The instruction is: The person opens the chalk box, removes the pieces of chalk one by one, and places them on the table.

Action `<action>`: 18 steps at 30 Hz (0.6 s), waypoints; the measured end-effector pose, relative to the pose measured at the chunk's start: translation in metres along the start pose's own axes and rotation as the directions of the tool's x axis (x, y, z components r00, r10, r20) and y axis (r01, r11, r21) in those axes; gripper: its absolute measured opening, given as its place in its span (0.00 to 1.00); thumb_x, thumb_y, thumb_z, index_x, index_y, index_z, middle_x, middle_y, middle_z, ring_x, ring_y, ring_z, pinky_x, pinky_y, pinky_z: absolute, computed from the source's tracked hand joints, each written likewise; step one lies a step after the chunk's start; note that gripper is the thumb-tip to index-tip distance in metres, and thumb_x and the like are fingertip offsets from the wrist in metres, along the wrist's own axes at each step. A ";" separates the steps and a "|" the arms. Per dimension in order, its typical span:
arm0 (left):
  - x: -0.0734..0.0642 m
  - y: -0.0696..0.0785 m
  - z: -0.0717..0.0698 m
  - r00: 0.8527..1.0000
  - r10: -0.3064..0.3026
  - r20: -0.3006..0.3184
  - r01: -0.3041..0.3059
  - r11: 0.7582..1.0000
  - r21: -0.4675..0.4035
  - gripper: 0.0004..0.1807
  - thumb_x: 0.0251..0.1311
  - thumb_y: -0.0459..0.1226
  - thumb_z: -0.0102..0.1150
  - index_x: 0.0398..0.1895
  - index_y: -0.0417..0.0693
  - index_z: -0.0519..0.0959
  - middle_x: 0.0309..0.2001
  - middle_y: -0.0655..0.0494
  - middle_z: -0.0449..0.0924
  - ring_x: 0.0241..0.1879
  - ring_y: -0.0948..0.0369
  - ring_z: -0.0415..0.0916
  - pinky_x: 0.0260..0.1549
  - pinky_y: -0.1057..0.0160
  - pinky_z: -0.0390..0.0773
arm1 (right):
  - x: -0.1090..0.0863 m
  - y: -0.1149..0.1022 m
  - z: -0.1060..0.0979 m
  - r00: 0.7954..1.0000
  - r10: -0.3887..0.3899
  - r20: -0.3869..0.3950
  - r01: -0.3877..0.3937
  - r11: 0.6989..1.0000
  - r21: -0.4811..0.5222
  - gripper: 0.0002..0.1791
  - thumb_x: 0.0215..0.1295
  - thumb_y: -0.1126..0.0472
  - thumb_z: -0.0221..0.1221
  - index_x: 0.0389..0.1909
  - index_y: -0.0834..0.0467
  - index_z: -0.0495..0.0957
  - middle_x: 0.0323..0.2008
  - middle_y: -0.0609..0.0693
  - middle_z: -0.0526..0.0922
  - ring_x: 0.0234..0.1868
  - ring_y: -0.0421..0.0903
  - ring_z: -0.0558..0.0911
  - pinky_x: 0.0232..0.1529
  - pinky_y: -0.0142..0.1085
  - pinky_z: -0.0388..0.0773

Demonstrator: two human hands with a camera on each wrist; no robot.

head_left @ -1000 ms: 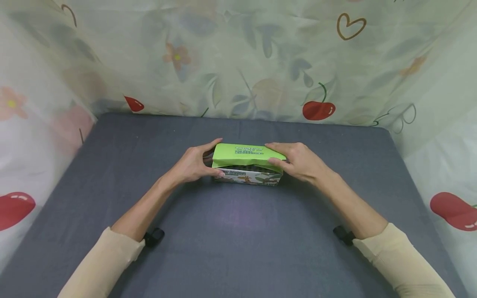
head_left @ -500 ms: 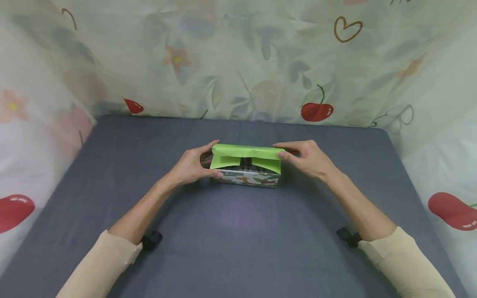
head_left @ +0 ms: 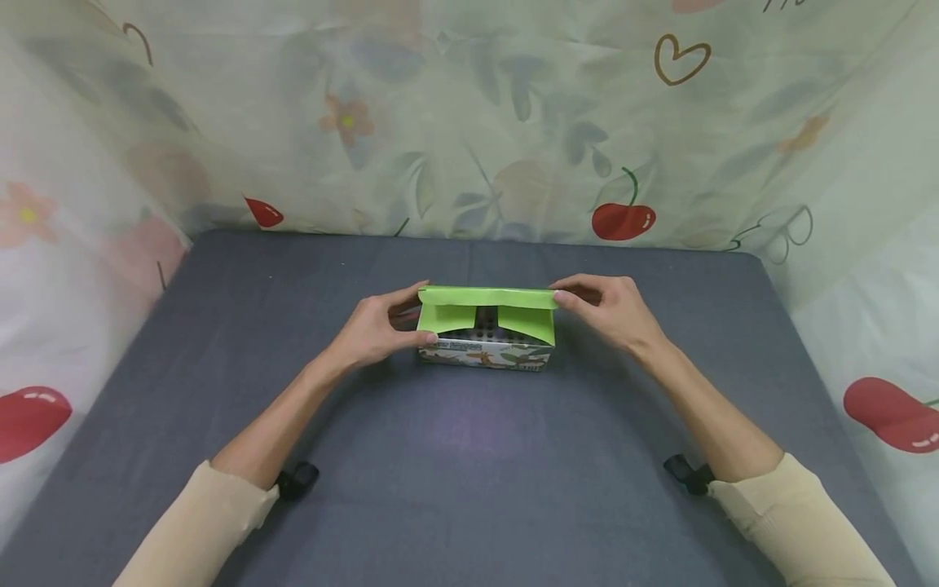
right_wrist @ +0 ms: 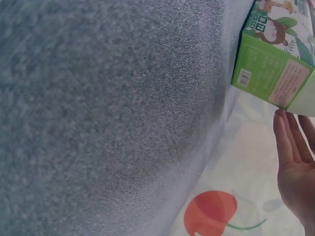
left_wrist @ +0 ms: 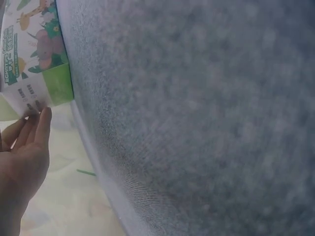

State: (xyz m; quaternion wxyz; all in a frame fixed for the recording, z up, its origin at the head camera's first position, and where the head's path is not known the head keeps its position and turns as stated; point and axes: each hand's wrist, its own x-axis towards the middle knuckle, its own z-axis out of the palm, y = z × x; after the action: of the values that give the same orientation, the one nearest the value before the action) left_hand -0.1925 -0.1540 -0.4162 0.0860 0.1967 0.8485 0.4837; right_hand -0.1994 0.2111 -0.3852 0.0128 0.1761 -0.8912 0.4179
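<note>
A small cardboard box (head_left: 487, 357) with printed animals on its front rests on the table. Its bright green lid (head_left: 487, 297) is tilted up toward the back, showing two green inner flaps and something dark and dotted (head_left: 486, 321) inside. My left hand (head_left: 372, 330) grips the box's left end, thumb on the front edge and fingers behind. At the lid's right corner, my right hand (head_left: 609, 314) pinches the edge between thumb and fingers. The left wrist view catches the box's printed side (left_wrist: 42, 46). In the right wrist view its green end (right_wrist: 258, 69) carries a barcode.
A dark grey cloth covers the table (head_left: 469, 489) beneath both forearms. Behind it hangs a pale curtain (head_left: 455, 122) with flowers, cherries and hearts, continuing down both sides. A black strap device (head_left: 297, 481) sits on each wrist.
The lid has swung upward and back, so its printed top has gone from sight and the inner flaps show. My right hand has shifted right along it; my left hand stays at the box's end.
</note>
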 end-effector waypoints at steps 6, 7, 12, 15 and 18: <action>-0.003 0.002 0.000 0.999 0.000 -0.049 0.000 1.000 -0.003 0.45 0.52 0.44 0.76 0.73 0.47 0.66 0.68 0.50 0.70 0.60 0.55 0.76 0.53 0.55 0.79 | 0.002 -0.006 0.001 0.994 0.055 -0.095 -0.056 0.998 -0.005 0.21 0.64 0.37 0.62 0.40 0.50 0.86 0.33 0.48 0.87 0.36 0.49 0.85 0.39 0.40 0.77; -0.003 0.002 0.000 0.999 -0.004 -0.053 0.004 1.000 -0.006 0.44 0.51 0.44 0.76 0.72 0.48 0.67 0.68 0.49 0.71 0.60 0.56 0.77 0.52 0.55 0.79 | 0.002 -0.007 0.002 0.992 0.059 -0.108 -0.059 0.998 0.003 0.21 0.63 0.36 0.62 0.39 0.50 0.86 0.31 0.48 0.86 0.35 0.49 0.85 0.38 0.40 0.77; -0.005 0.004 0.001 0.997 -0.015 -0.078 0.015 1.000 0.002 0.42 0.50 0.46 0.77 0.70 0.51 0.71 0.65 0.51 0.74 0.57 0.57 0.79 0.50 0.55 0.80 | 0.002 -0.007 0.006 0.983 0.043 -0.180 -0.038 0.999 0.032 0.23 0.64 0.37 0.62 0.35 0.54 0.88 0.28 0.47 0.86 0.31 0.43 0.83 0.35 0.35 0.77; -0.006 0.004 0.002 0.996 0.021 -0.087 -0.022 1.000 -0.002 0.41 0.50 0.45 0.76 0.70 0.52 0.71 0.67 0.54 0.72 0.58 0.56 0.78 0.52 0.55 0.79 | 0.003 -0.006 0.008 0.978 0.041 -0.203 -0.027 0.997 0.069 0.25 0.66 0.39 0.62 0.36 0.59 0.88 0.29 0.51 0.87 0.31 0.40 0.83 0.37 0.33 0.79; -0.005 0.003 0.002 0.993 0.081 -0.085 -0.083 0.996 -0.023 0.41 0.51 0.42 0.76 0.70 0.51 0.71 0.70 0.55 0.68 0.61 0.54 0.76 0.56 0.55 0.77 | 0.005 -0.005 0.009 0.979 0.054 -0.195 -0.028 0.991 0.134 0.24 0.67 0.43 0.62 0.37 0.62 0.88 0.32 0.56 0.87 0.32 0.39 0.84 0.40 0.36 0.82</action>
State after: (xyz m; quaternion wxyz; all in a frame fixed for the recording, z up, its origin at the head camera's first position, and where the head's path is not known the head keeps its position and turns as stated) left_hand -0.1871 -0.1535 -0.4148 0.0330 0.2099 0.8360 0.5059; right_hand -0.2016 0.2001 -0.3861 0.0815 0.1154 -0.8597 0.4908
